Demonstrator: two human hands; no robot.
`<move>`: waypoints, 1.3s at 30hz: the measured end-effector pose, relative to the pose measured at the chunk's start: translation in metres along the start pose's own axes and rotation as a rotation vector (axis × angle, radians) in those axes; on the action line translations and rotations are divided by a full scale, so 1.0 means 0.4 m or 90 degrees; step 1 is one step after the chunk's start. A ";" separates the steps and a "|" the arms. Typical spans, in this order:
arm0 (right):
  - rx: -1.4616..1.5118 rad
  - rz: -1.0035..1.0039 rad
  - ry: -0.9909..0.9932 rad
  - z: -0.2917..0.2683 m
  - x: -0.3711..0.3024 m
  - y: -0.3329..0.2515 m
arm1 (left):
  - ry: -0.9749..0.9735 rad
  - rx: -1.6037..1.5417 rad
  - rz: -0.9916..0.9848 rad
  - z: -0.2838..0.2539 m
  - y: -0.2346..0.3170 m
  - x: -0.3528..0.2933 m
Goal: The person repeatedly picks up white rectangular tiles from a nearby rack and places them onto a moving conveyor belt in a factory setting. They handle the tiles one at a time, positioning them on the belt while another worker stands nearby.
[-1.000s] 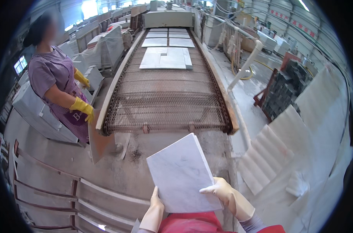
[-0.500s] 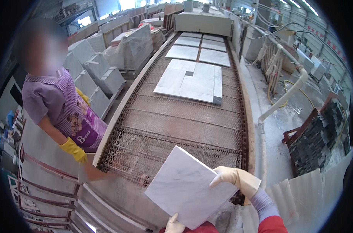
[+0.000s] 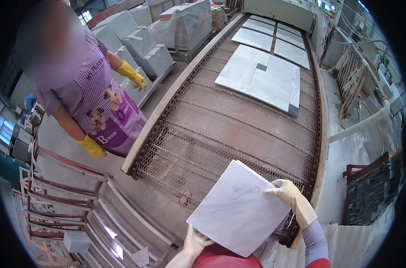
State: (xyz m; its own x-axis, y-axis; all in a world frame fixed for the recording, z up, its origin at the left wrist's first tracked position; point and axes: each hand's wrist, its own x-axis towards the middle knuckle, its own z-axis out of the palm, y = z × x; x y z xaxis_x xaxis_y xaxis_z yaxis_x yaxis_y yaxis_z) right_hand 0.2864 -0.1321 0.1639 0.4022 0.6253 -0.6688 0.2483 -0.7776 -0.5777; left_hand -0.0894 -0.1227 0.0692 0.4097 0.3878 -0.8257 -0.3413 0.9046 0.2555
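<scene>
Facing the wearer, a marble slab (image 3: 238, 210), pale with faint grey veining, is held at the near end of the conveyor (image 3: 229, 134), covering part of the mesh in this view. The slab lies between the two gloved hands. The right hand (image 3: 294, 201), over the conveyor's near right corner, is clamped on the slab's right corner, thumb on the face, fingers hidden behind; the left hand (image 3: 194, 245), short of the conveyor's near edge, is clamped on the lower left edge, the slab extending up and rightward from it. One corner points along the conveyor toward its far end, the opposite corner back toward the wearer; the outline is nearly square, so a long axis cannot be told. Farther up the conveyor lies a group of fitted slabs (image 3: 270, 87) enclosing a small gap, and beyond it rows of pale slabs (image 3: 290, 52) reach toward a housing (image 3: 283, 13) across the far end. Left of the conveyor stand a person in a purple apron (image 3: 109, 102) and, nearer, a metal rack (image 3: 98, 186); right of it run a white pipe (image 3: 363, 125) and, nearer, a dark stack (image 3: 374, 192).
</scene>
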 end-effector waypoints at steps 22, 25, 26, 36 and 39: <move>0.233 0.300 0.241 0.375 -0.424 0.378 | 0.105 1.028 0.099 0.041 0.260 0.038; 0.284 0.326 0.133 0.458 -0.412 0.379 | 0.140 0.929 0.033 0.054 0.254 0.040; 0.296 0.314 0.119 0.479 -0.405 0.367 | 0.152 0.900 0.038 0.031 0.245 0.049; 0.179 0.378 0.230 0.463 -0.422 0.302 | 0.177 0.590 -0.071 -0.004 0.159 0.001; 0.133 0.355 0.266 0.439 -0.437 0.303 | 0.152 0.585 -0.089 0.026 0.162 -0.043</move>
State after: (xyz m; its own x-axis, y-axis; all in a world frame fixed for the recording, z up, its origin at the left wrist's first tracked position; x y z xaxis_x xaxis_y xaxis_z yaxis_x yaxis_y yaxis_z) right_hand 0.0913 -0.3240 0.1288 0.7329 0.0291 -0.6797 -0.2487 -0.9185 -0.3075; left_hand -0.1097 -0.0687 0.1053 0.1788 0.3115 -0.9333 0.5357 0.7648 0.3579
